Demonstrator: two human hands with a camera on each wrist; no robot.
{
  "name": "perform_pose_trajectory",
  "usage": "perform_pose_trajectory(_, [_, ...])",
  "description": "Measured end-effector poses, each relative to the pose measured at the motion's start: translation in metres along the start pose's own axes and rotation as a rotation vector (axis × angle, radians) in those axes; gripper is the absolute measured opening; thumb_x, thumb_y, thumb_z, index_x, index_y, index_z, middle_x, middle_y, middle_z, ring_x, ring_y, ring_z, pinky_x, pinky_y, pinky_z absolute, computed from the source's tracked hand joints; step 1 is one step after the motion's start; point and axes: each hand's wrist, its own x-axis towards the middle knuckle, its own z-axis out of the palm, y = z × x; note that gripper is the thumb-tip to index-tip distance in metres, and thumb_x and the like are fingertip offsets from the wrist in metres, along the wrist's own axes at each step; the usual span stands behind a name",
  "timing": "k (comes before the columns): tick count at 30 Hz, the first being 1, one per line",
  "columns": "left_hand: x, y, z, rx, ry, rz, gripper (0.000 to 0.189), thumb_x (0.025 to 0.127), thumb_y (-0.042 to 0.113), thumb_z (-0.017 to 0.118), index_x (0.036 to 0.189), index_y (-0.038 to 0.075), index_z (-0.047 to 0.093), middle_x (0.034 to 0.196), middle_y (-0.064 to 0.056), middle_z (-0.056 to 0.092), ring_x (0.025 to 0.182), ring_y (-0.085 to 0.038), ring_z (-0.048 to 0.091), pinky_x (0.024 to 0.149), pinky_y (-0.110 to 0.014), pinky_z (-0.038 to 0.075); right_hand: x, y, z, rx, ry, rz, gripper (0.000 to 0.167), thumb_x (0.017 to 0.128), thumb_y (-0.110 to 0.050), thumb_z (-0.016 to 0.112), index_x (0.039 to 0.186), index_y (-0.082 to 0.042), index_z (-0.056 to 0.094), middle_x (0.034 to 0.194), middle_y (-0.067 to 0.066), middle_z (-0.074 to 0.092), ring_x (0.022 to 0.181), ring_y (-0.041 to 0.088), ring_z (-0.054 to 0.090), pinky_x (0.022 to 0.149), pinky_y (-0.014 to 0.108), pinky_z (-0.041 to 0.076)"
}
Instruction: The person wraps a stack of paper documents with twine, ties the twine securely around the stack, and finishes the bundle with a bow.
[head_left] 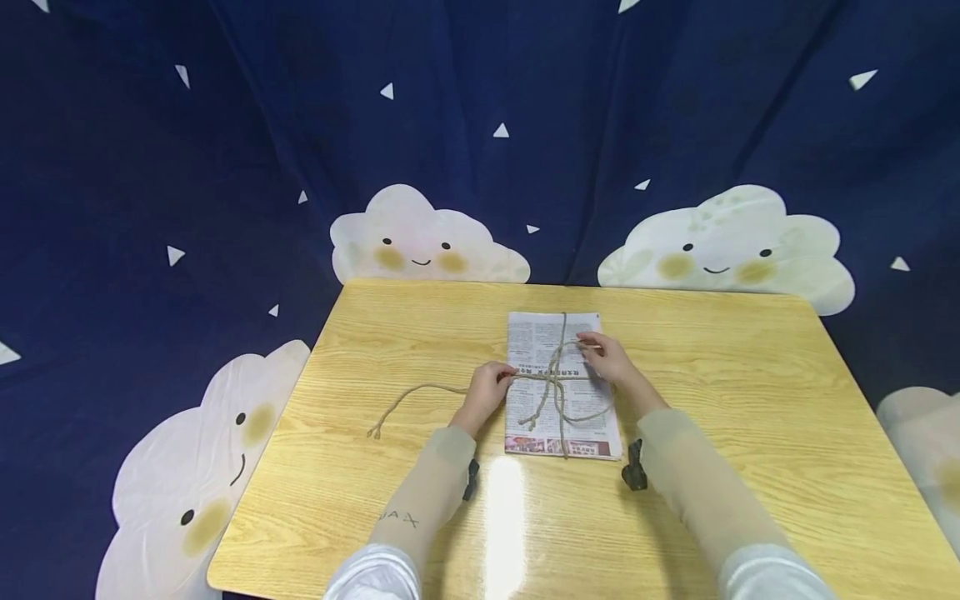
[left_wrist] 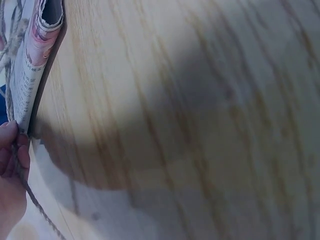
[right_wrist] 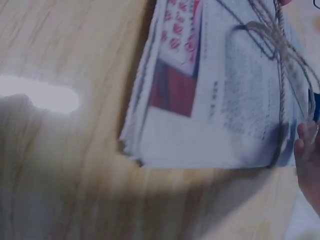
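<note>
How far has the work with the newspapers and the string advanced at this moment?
Done: brown, twisted twine runs lengthwise and crosswise over the flat stack of folded, printed newspapers. In hand: the left hand pinches the twine beside the stack's left edge, while the right hand pinches another part at the upper right. Remaining: probably tightening the tie, because a wide loop lies slack on the newspapers.
</note>
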Motion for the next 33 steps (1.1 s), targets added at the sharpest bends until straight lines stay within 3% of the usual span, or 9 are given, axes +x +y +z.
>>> perform_pose_trajectory(4, [-0.001, 0.0, 0.001, 0.015, -0.026, -0.005, 0.018, 0.089, 0.003, 0.057, 0.103, 0.002, 0.067, 0.101, -0.011, 0.063, 0.094, -0.021, 0.059, 0.078, -0.029, 0.05, -0.012, -0.001, -0.002, -0.095, 0.109, 0.108, 0.042, 0.09, -0.009, 0.049, 0.13, 0.003, 0.042, 0.125, 0.026, 0.047, 0.115, 0.04, 0.046, 0.096, 0.046, 0.04])
perform_pose_trajectory(5, [-0.001, 0.0, 0.001, 0.018, -0.03, -0.006, 0.018, 0.089, 0.004, 0.056, 0.104, 0.002, 0.067, 0.102, -0.011, 0.062, 0.094, -0.022, 0.059, 0.079, -0.029, 0.05, -0.022, -0.02, 0.0, -0.176, 0.154, 0.219, 0.042, 0.088, -0.005, 0.047, 0.128, 0.008, 0.041, 0.123, 0.031, 0.045, 0.114, 0.044, 0.044, 0.096, 0.05, 0.038])
perform_pose_trajectory(8, [-0.002, 0.0, 0.001, 0.017, -0.036, -0.006, 0.018, 0.09, 0.004, 0.056, 0.105, 0.003, 0.066, 0.101, -0.01, 0.06, 0.094, -0.022, 0.057, 0.081, -0.029, 0.049, -0.04, -0.03, 0.0, -0.368, 0.252, 0.386, 0.034, 0.084, -0.013, 0.052, 0.107, 0.011, 0.05, 0.099, 0.026, 0.056, 0.091, 0.039, 0.054, 0.077, 0.044, 0.048])
perform_pose_trajectory(11, [-0.003, 0.0, 0.0, 0.01, -0.028, 0.0, 0.018, 0.089, 0.005, 0.056, 0.104, 0.003, 0.066, 0.099, -0.01, 0.059, 0.094, -0.022, 0.057, 0.082, -0.03, 0.049, -0.059, -0.035, -0.002, -0.46, 0.198, 0.508, 0.028, 0.082, -0.022, 0.057, 0.079, 0.006, 0.056, 0.067, 0.013, 0.056, 0.06, 0.026, 0.051, 0.053, 0.031, 0.043])
perform_pose_trajectory(14, [-0.003, 0.001, -0.001, 0.011, -0.02, 0.008, 0.018, 0.089, 0.005, 0.056, 0.104, 0.003, 0.066, 0.098, -0.009, 0.059, 0.094, -0.022, 0.057, 0.082, -0.031, 0.049, -0.071, -0.032, -0.004, -0.323, 0.084, 0.589, 0.025, 0.082, -0.019, 0.058, 0.069, 0.002, 0.057, 0.053, 0.003, 0.051, 0.046, 0.012, 0.047, 0.044, 0.021, 0.041])
perform_pose_trajectory(19, [-0.003, 0.0, -0.001, 0.025, -0.019, 0.017, 0.019, 0.089, 0.005, 0.056, 0.107, 0.002, 0.064, 0.098, -0.01, 0.059, 0.091, -0.021, 0.057, 0.079, -0.03, 0.049, -0.076, -0.029, -0.01, -0.035, 0.067, 0.57, 0.021, 0.087, -0.003, 0.05, 0.089, 0.016, 0.057, 0.061, 0.007, 0.06, 0.05, 0.008, 0.056, 0.051, 0.018, 0.049])
perform_pose_trajectory(24, [-0.006, -0.004, -0.003, 0.029, -0.01, 0.02, 0.02, 0.09, 0.009, 0.057, 0.107, 0.001, 0.062, 0.096, -0.009, 0.06, 0.087, -0.019, 0.056, 0.075, -0.03, 0.049, -0.069, -0.028, -0.01, -0.018, 0.268, 0.438, 0.026, 0.094, -0.01, 0.047, 0.106, 0.012, 0.048, 0.081, 0.021, 0.063, 0.06, 0.014, 0.06, 0.059, 0.026, 0.054])
perform_pose_trajectory(29, [-0.012, -0.01, -0.015, 0.125, 0.089, 0.014, 0.017, 0.091, 0.011, 0.055, 0.103, 0.004, 0.064, 0.098, -0.008, 0.063, 0.092, -0.022, 0.057, 0.084, -0.036, 0.046, -0.059, -0.015, -0.006, 0.049, 0.392, 0.316, 0.027, 0.093, -0.011, 0.051, 0.11, 0.011, 0.051, 0.089, 0.03, 0.062, 0.059, 0.012, 0.062, 0.059, 0.028, 0.055])
perform_pose_trajectory(33, [-0.018, -0.019, -0.038, 0.25, 0.119, -0.092, 0.022, 0.081, 0.001, 0.056, 0.1, 0.004, 0.066, 0.101, -0.008, 0.062, 0.096, -0.026, 0.054, 0.09, -0.041, 0.04, -0.055, -0.007, -0.003, 0.1, 0.429, 0.303, 0.027, 0.092, -0.007, 0.053, 0.112, 0.011, 0.052, 0.09, 0.031, 0.061, 0.057, 0.008, 0.06, 0.057, 0.026, 0.055])
